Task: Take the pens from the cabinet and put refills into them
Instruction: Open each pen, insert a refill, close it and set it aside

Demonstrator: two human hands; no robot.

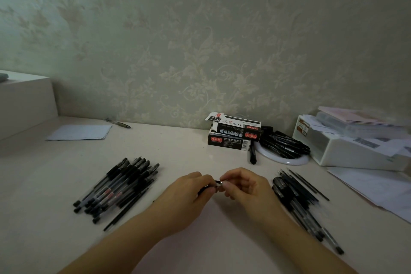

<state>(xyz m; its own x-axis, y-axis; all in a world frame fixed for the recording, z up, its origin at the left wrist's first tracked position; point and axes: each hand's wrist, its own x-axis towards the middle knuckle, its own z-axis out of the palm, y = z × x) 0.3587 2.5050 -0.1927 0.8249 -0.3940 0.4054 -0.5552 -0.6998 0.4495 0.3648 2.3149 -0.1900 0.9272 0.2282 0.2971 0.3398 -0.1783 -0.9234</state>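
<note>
Both hands meet over the tabletop [178, 144] near its front edge. Left hand [189, 193] fingers curled round a dark pen [216, 182]; right hand [242, 187] fingertips pinch its tip, possibly a refill. Pen piles lie left [117, 187] and right [298, 196].

our left hand [191, 189]: fingers curled, pinching | our right hand [242, 187]: fingers curled, pinching | our fingertips nearly meet, near centre
</note>
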